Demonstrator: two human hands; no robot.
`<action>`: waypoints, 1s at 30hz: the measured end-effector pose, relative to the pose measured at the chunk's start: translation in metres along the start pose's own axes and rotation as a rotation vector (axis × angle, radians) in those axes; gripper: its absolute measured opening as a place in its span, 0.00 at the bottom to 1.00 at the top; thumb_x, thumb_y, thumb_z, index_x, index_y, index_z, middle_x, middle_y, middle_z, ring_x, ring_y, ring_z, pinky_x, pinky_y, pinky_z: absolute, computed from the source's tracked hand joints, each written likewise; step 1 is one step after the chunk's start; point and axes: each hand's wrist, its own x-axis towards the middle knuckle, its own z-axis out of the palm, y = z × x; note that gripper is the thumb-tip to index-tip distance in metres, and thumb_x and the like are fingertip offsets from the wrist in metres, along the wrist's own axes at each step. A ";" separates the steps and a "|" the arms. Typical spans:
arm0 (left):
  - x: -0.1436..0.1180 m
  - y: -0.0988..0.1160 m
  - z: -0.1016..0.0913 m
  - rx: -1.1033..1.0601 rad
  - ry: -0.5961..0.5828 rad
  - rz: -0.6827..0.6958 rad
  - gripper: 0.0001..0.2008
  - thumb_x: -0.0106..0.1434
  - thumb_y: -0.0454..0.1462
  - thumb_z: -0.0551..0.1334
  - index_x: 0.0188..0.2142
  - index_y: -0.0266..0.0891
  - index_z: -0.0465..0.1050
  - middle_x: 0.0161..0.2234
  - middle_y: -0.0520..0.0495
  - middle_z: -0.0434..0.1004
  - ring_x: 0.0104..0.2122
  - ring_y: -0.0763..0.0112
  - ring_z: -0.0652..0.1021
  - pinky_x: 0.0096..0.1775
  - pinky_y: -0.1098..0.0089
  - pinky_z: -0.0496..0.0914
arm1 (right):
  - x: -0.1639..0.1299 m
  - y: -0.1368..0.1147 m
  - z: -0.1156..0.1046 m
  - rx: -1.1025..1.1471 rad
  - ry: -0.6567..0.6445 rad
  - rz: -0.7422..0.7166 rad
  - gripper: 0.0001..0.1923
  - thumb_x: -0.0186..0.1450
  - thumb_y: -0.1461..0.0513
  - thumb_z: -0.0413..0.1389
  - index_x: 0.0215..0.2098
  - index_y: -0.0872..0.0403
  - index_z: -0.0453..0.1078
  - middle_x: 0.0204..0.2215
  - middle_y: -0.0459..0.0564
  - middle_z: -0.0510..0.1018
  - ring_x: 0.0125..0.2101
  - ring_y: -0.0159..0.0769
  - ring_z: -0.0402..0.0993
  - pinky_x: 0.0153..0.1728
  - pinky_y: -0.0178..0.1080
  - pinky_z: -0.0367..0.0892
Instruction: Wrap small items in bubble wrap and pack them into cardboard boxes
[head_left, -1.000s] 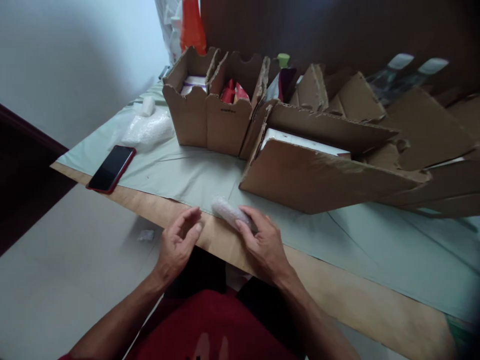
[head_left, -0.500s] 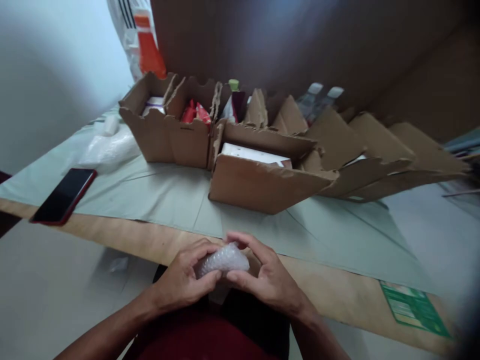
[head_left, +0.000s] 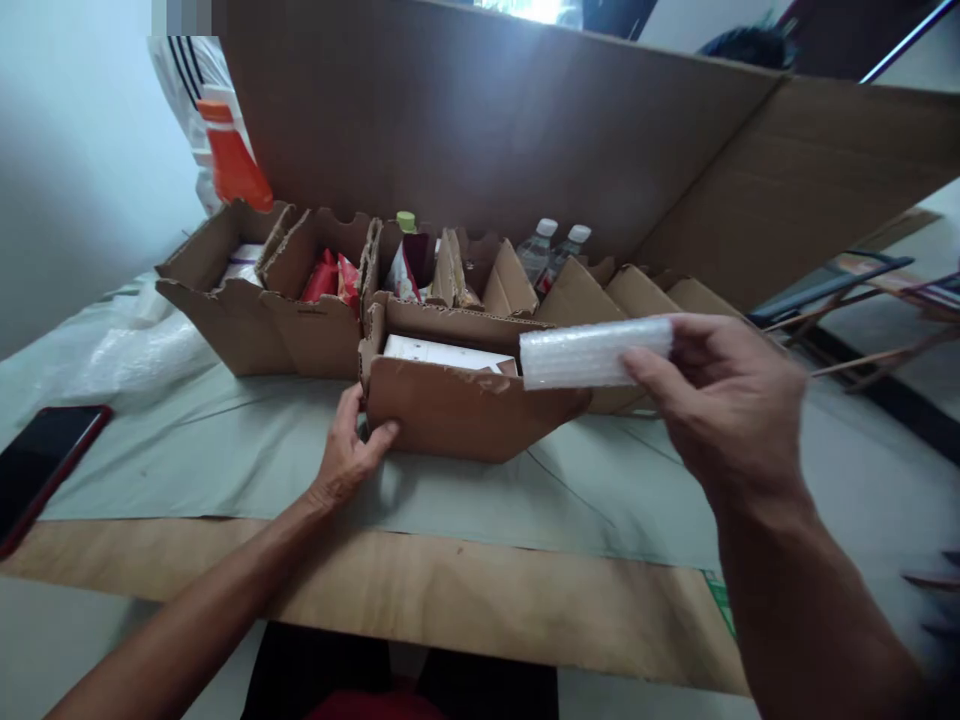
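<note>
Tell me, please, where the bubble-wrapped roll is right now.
The bubble-wrapped roll is held in the right hand, right of centre, above the near cardboard box.

There is only one view, from a camera worn on the person's head. It looks forward and down across the desk [head_left: 465, 600] from its near edge toward the far edge, where a tall cardboard sheet [head_left: 465, 120] closes the background. The camera is near: both forearms enter from the bottom of the picture, and the left hand [head_left: 346, 455] and right hand [head_left: 724, 400] appear large. The row of cardboard boxes [head_left: 450, 410] lies in the middle.
</note>
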 end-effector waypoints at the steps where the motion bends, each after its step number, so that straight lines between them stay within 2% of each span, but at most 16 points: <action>1: -0.004 -0.004 0.004 0.035 -0.034 0.010 0.23 0.65 0.43 0.63 0.58 0.41 0.67 0.50 0.38 0.75 0.51 0.55 0.77 0.52 0.53 0.74 | 0.008 0.000 0.001 -0.119 -0.039 -0.035 0.12 0.58 0.55 0.64 0.37 0.52 0.75 0.31 0.49 0.81 0.29 0.36 0.76 0.33 0.41 0.72; 3: -0.012 -0.007 0.006 0.083 -0.077 0.045 0.21 0.65 0.42 0.63 0.57 0.43 0.68 0.49 0.39 0.75 0.51 0.54 0.76 0.50 0.53 0.74 | 0.017 -0.004 0.001 -0.318 -0.070 -0.090 0.10 0.58 0.56 0.63 0.36 0.52 0.74 0.28 0.47 0.80 0.26 0.34 0.73 0.31 0.39 0.69; 5: -0.017 -0.008 0.004 0.102 -0.102 0.075 0.21 0.65 0.41 0.63 0.57 0.44 0.67 0.50 0.39 0.75 0.51 0.54 0.76 0.50 0.53 0.74 | 0.024 -0.014 -0.003 -0.418 -0.087 -0.107 0.10 0.58 0.56 0.64 0.35 0.52 0.74 0.27 0.46 0.79 0.25 0.32 0.70 0.29 0.38 0.65; 8: -0.018 -0.006 0.003 0.085 -0.094 0.091 0.22 0.66 0.41 0.62 0.59 0.44 0.66 0.52 0.38 0.73 0.52 0.53 0.76 0.50 0.51 0.74 | 0.036 -0.028 -0.009 -0.506 -0.133 -0.067 0.08 0.57 0.58 0.64 0.33 0.52 0.74 0.26 0.46 0.78 0.25 0.32 0.69 0.30 0.38 0.63; 12: -0.016 -0.006 0.007 0.057 -0.062 0.117 0.26 0.64 0.39 0.62 0.62 0.43 0.64 0.55 0.37 0.72 0.53 0.53 0.75 0.52 0.50 0.73 | 0.054 -0.033 -0.007 -0.504 -0.164 -0.032 0.10 0.57 0.57 0.65 0.33 0.53 0.74 0.26 0.46 0.77 0.25 0.32 0.68 0.29 0.38 0.62; 14: -0.017 -0.007 0.008 0.063 -0.056 0.132 0.28 0.64 0.39 0.62 0.62 0.43 0.64 0.55 0.37 0.72 0.54 0.53 0.75 0.52 0.50 0.73 | 0.058 -0.033 0.000 -0.598 -0.276 -0.025 0.10 0.57 0.56 0.64 0.34 0.53 0.75 0.26 0.47 0.78 0.26 0.34 0.70 0.29 0.38 0.61; 19: -0.019 -0.010 0.007 0.065 -0.054 0.168 0.30 0.63 0.38 0.62 0.64 0.43 0.62 0.56 0.36 0.72 0.54 0.53 0.75 0.53 0.49 0.73 | 0.049 -0.037 0.026 -1.021 -0.640 -0.067 0.08 0.61 0.56 0.60 0.33 0.52 0.78 0.30 0.52 0.81 0.31 0.41 0.74 0.29 0.38 0.57; 22: -0.019 -0.010 0.007 0.064 -0.058 0.180 0.30 0.63 0.37 0.62 0.64 0.43 0.62 0.56 0.36 0.73 0.54 0.53 0.76 0.53 0.50 0.74 | 0.046 -0.040 0.036 -1.079 -0.789 -0.044 0.10 0.63 0.56 0.57 0.35 0.51 0.79 0.32 0.53 0.83 0.34 0.44 0.77 0.29 0.39 0.57; 25: -0.018 -0.009 0.007 0.067 -0.063 0.179 0.30 0.62 0.36 0.62 0.64 0.43 0.62 0.56 0.36 0.73 0.54 0.53 0.76 0.53 0.50 0.74 | 0.048 -0.043 0.044 -1.087 -0.865 -0.026 0.11 0.63 0.58 0.58 0.40 0.51 0.80 0.36 0.54 0.84 0.37 0.46 0.79 0.28 0.38 0.57; 30: -0.018 -0.009 0.006 0.076 -0.057 0.185 0.30 0.62 0.36 0.62 0.64 0.43 0.63 0.55 0.36 0.73 0.54 0.53 0.76 0.52 0.50 0.74 | 0.054 -0.043 0.060 -1.146 -0.884 -0.059 0.11 0.65 0.62 0.57 0.40 0.53 0.81 0.38 0.58 0.85 0.38 0.47 0.80 0.31 0.39 0.62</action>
